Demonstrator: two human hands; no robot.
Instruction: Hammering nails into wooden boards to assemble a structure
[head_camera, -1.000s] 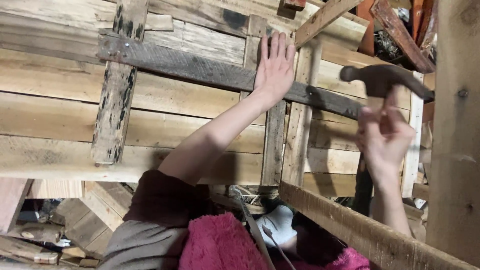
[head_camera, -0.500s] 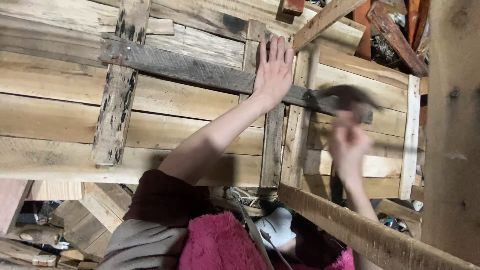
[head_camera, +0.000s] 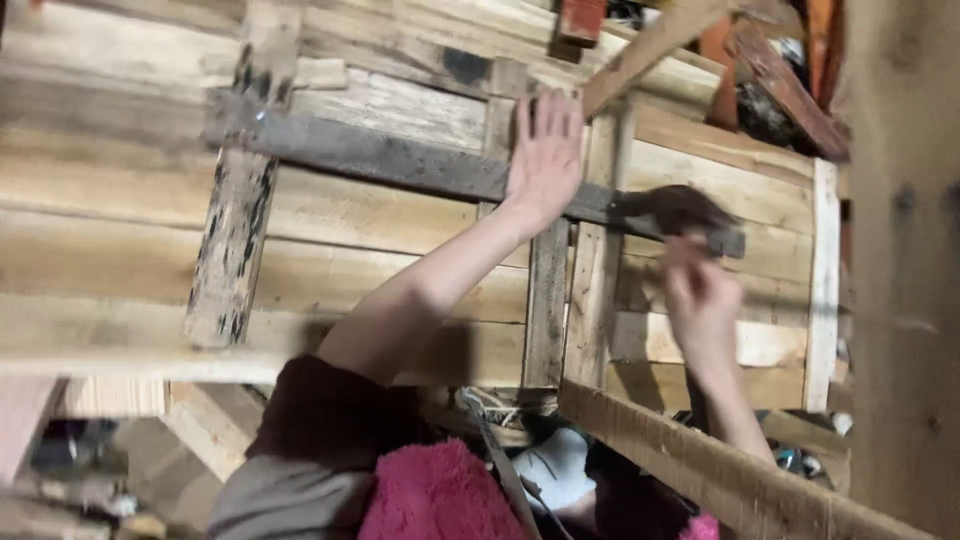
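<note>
My left hand (head_camera: 545, 150) lies flat, fingers spread, on a dark weathered plank (head_camera: 380, 160) that runs across a pale wooden pallet-like frame (head_camera: 380, 220). The arm in a maroon sleeve reaches up to it from the lower left. My right hand (head_camera: 700, 300) grips the handle of a hammer. The blurred dark hammer head (head_camera: 680, 210) is against the right end of the same plank, just right of my left hand.
A vertical dark slat (head_camera: 230, 250) crosses the plank at the left. A rough beam (head_camera: 720, 470) slants across the lower right and a wide post (head_camera: 900, 270) fills the right edge. Pink fleece (head_camera: 440, 495) and grey cloth sit at the bottom.
The hammer has swung from raised at the right down to the plank's right end. My right hand moved left and down with it. My left hand stayed pressed on the plank.
</note>
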